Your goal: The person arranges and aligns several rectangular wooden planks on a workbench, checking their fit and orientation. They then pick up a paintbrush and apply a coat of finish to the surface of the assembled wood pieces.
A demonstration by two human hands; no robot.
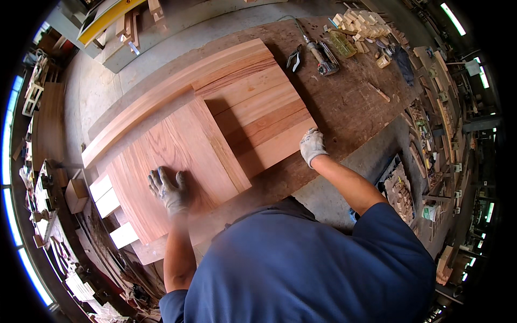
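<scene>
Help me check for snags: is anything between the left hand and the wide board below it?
Only its glove: the left hand appears to rest on the wide board, with nothing else visible between them.

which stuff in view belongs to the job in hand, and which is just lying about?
In hand:
- wide panel, left hand flat on it
- planks, right hand at their corner
- long board alongside, probably

Lying about, seemingly:
- power tool
- bottle
- blocks
- cloth
- stick
</scene>
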